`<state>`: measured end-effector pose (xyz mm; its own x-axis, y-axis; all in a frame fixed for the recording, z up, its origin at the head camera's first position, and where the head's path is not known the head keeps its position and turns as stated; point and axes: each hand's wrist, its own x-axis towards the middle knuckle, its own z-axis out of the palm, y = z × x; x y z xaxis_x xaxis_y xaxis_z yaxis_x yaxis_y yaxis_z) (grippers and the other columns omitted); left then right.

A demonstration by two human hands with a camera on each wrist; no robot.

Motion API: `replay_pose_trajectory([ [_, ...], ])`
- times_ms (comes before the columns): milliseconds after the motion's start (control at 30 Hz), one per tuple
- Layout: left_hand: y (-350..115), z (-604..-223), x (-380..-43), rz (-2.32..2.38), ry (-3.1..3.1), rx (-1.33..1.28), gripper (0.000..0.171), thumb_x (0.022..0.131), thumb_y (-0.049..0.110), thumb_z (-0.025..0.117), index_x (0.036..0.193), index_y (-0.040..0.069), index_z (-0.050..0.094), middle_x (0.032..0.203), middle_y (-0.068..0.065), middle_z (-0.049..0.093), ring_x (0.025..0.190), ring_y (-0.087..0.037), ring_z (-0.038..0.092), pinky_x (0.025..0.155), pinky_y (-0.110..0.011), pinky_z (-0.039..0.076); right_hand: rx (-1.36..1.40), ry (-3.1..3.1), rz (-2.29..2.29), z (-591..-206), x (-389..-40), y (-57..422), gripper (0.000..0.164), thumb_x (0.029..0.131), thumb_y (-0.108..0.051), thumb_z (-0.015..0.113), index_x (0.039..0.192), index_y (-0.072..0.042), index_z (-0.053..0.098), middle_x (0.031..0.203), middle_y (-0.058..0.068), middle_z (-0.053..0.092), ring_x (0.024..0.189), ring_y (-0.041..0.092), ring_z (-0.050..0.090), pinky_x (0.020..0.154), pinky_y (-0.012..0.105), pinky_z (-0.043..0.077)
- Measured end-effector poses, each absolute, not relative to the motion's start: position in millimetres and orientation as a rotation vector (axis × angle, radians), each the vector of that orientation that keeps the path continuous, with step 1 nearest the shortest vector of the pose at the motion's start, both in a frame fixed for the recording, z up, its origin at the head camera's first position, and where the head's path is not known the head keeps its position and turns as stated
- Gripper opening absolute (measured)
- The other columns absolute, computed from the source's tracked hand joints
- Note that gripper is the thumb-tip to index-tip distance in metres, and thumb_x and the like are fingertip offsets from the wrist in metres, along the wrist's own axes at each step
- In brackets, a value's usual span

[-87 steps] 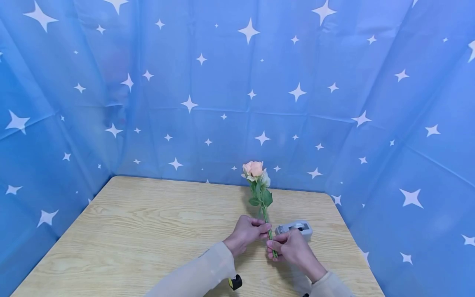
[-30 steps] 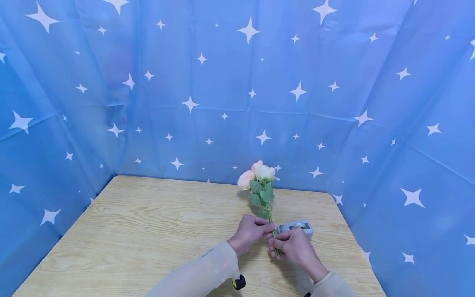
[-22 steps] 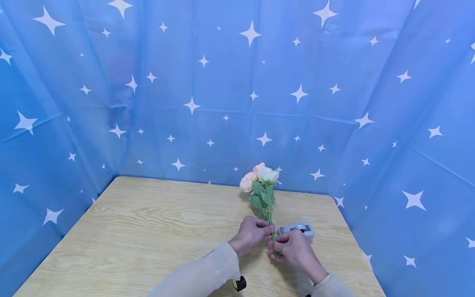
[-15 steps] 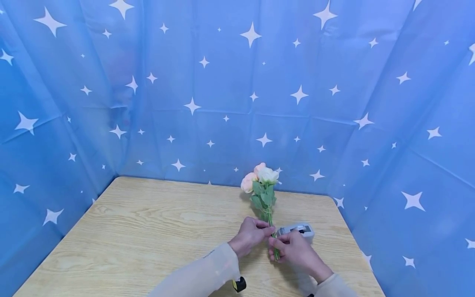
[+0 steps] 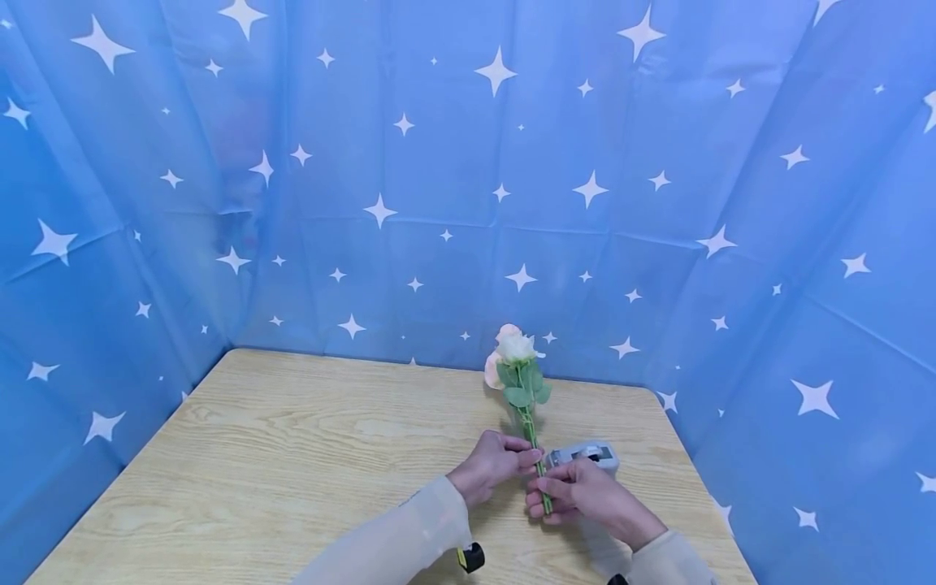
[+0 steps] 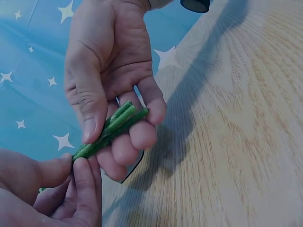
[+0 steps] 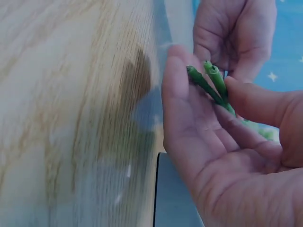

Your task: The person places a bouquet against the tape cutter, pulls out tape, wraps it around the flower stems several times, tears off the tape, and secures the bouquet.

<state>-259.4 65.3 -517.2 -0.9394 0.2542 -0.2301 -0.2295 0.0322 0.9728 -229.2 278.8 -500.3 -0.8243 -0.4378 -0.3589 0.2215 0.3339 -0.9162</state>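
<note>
**Bunch of roses [image 5: 518,396] pinched by the stems above a wooden surface [image 5: 292,455]**

The left hand [image 5: 488,467] pinches the green stems [image 5: 528,422] between thumb and fingers, below the leaves. Just beside it and nearer the person, the right hand [image 5: 588,494] pinches the same stems close to their ends, its thumb on top and its fingers underneath; the cut tips [image 7: 217,78] poke out past the thumb in the right wrist view. The bunch slants away from the person, with a white rose [image 5: 516,349] in front of two pale pink roses [image 5: 493,372] near the far edge. A grey tape dispenser [image 5: 601,455] rests on the surface just beyond the right hand. Cream sleeves [image 5: 417,524] cover the arms, and a blue curtain [image 5: 439,171] with white stars hangs behind.
</note>
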Motion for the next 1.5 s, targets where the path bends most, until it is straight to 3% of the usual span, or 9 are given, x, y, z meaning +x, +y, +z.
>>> replay_pose_trajectory([
  [300, 67.5, -520.7, -259.2, 1.974, 1.981, 0.02, 0.021, 0.108, 0.018, 0.087, 0.123, 0.004, 0.087, 0.115, -0.006, 0.09, 0.1, -0.018, 0.087, 0.107, -0.04, 0.068, -0.169, 2.072, -1.556, -505.4, -229.1, 282.6, 0.032, 0.12, -0.017, 0.068, 0.132, 0.011, 0.079, 0.103, 0.005, 0.087, 0.093, 0.016, 0.086, 0.083, 0.034, 0.072],
  [500, 68.7, -520.4, -257.9, 2.017, 1.937, 0.021, 0.02, 0.107, 0.015, 0.088, 0.121, 0.002, 0.087, 0.114, -0.007, 0.088, 0.096, -0.017, 0.088, 0.098, -0.034, 0.071, -0.145, 2.119, -1.552, -502.0, -226.8, 281.6, 0.029, 0.118, -0.017, 0.072, 0.125, 0.009, 0.083, 0.096, 0.003, 0.087, 0.087, 0.014, 0.084, 0.077, 0.029, 0.071],
  [700, 69.3, -521.0, -256.4, 2.048, 1.899, 0.033, 0.021, 0.108, 0.012, 0.086, 0.125, 0.0, 0.086, 0.116, -0.008, 0.088, 0.094, -0.014, 0.087, 0.095, -0.032, 0.072, -0.135, 2.201, -1.522, -501.1, -225.6, 280.3, 0.029, 0.118, -0.019, 0.073, 0.121, 0.007, 0.085, 0.093, 0.005, 0.087, 0.082, 0.013, 0.083, 0.073, 0.028, 0.07],
  [1000, 71.5, -520.1, -254.8, 2.091, 1.894, 0.03, 0.021, 0.107, 0.011, 0.087, 0.124, -0.002, 0.086, 0.116, -0.012, 0.089, 0.105, -0.03, 0.089, 0.099, -0.038, 0.073, -0.146, 2.298, -1.506, -498.2, -222.8, 277.9, 0.029, 0.117, -0.016, 0.073, 0.121, 0.01, 0.085, 0.091, 0.008, 0.087, 0.08, 0.014, 0.082, 0.069, 0.028, 0.067],
  [1500, 84.8, -516.0, -252.4, 2.065, 2.013, -0.017, 0.016, 0.106, 0.015, 0.089, 0.113, 0.0, 0.087, 0.106, -0.008, 0.087, 0.09, -0.019, 0.088, 0.088, -0.033, 0.073, -0.132, 2.501, -1.449, -495.4, -214.6, 267.5, 0.018, 0.112, -0.01, 0.079, 0.111, 0.005, 0.089, 0.088, 0.013, 0.087, 0.078, 0.019, 0.086, 0.065, 0.03, 0.069],
])
